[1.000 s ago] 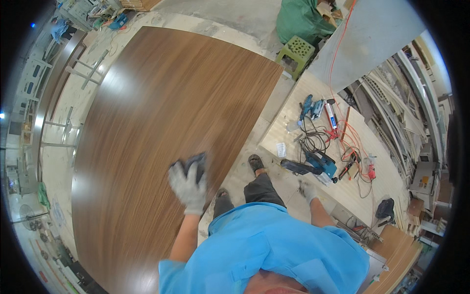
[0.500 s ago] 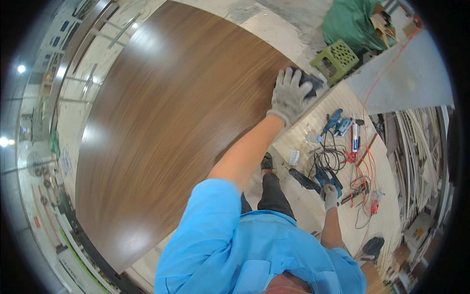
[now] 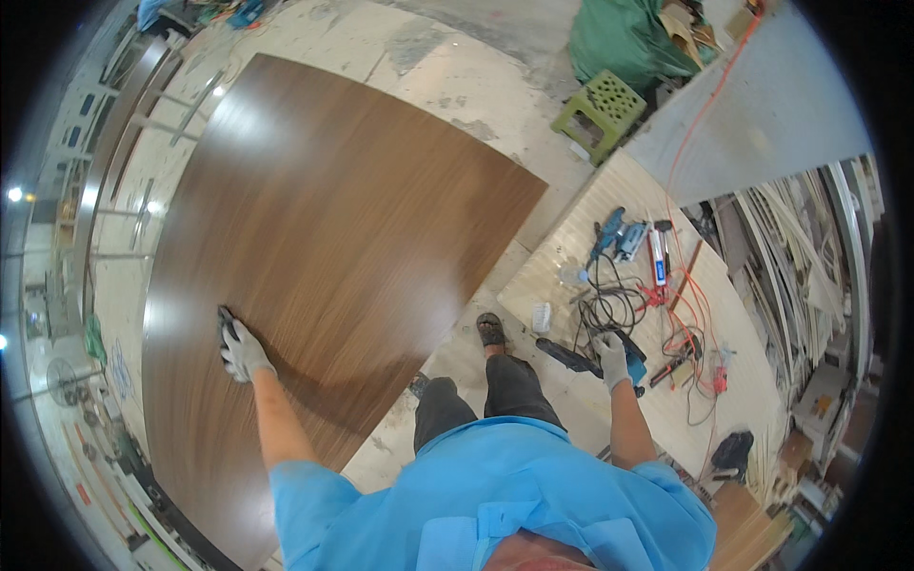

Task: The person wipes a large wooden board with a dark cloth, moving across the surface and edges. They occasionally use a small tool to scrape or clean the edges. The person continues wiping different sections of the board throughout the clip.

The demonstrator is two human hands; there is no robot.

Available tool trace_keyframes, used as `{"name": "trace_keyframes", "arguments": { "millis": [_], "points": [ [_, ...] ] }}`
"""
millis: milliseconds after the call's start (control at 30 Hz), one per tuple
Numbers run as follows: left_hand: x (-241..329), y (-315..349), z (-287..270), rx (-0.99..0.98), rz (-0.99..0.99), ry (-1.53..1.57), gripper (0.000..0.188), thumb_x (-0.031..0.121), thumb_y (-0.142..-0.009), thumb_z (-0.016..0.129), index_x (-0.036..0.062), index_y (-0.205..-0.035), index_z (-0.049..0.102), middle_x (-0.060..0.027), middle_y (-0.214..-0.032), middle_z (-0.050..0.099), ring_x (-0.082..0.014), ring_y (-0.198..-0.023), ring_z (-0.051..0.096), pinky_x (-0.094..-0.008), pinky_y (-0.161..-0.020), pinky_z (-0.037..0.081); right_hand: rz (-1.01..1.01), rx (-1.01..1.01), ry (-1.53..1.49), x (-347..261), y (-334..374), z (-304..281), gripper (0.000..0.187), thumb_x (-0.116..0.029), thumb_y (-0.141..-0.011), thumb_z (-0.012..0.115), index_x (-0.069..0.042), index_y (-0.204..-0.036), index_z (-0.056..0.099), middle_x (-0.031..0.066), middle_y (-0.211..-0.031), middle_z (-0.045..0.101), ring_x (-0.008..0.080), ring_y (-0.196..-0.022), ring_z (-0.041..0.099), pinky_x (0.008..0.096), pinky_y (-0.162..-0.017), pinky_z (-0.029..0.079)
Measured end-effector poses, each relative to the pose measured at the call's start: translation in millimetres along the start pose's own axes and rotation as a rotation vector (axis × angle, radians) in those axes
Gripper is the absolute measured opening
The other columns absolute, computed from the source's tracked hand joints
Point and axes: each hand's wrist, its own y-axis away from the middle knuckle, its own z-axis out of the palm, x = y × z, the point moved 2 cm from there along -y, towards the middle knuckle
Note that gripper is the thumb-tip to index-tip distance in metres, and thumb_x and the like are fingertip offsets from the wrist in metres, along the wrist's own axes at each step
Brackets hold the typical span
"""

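My left hand (image 3: 246, 354), in a grey work glove, presses a dark cloth (image 3: 226, 322) onto a large brown wood-grain panel (image 3: 352, 219). The cloth is bunched under the fingers, and most of it is hidden by them. Off to the right, my gloved right hand (image 3: 611, 359) grips a blue-and-black power tool (image 3: 632, 365) above the edge of the pale workbench (image 3: 533, 276). A long black part (image 3: 568, 356) sticks out to the left of that hand. Exactly what kind of tool it is I cannot make out.
On the workbench lie a blue jigsaw-like tool (image 3: 624, 238), coiled black cable (image 3: 607, 305), a sealant tube (image 3: 659, 257) and red cords. A green plastic stool (image 3: 600, 114) stands beyond. Stacked board offcuts (image 3: 790, 266) fill the right side.
My left hand has swept with the cloth from the panel's far right corner to its left side. My right hand stays at the tool, and the view has shifted.
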Motion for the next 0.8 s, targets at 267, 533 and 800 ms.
{"name": "trace_keyframes", "arguments": {
  "millis": [267, 533, 800],
  "points": [
    [329.6, 155.4, -0.9, 0.114, 1.183, 0.324, 0.036, 0.047, -0.090, 0.066, 0.0296, -0.121, 0.068, -0.0071, -0.131, 0.065, -0.0305, -0.123, 0.057, -0.0464, -0.106, 0.042, 0.082, 0.155, 0.083, 3.5, 33.4, -18.7, 0.012, -0.018, -0.097, 0.067, -0.006, -0.096, 0.063, 0.0017, -0.076, 0.064, 0.0098, -0.064, 0.061, 0.0250, -0.054, 0.047],
    [267.1, 370.2, -22.2, 0.050, 1.842, 0.739, 0.021, 0.030, -0.084, 0.069, 0.0208, -0.102, 0.069, -0.0083, -0.130, 0.062, -0.0354, -0.128, 0.052, -0.0525, -0.110, 0.040, 0.014, 0.226, -0.012, 24.2, 63.0, -22.8, 0.011, -0.017, -0.098, 0.066, -0.007, -0.096, 0.061, 0.0020, -0.074, 0.063, 0.0102, -0.059, 0.058, 0.0253, -0.050, 0.044],
    [14.7, 276.5, -17.6, -0.052, 1.821, 0.668, 0.021, 0.023, -0.078, 0.072, 0.0165, -0.098, 0.068, -0.0098, -0.132, 0.059, -0.0373, -0.129, 0.050, -0.0553, -0.109, 0.042, -0.593, 0.233, 0.364, -72.2, 61.9, 26.2, 0.024, -0.025, -0.096, 0.067, -0.004, -0.106, 0.069, 0.0044, -0.089, 0.068, 0.0119, -0.076, 0.062, 0.0275, -0.065, 0.047]
  ]
}}
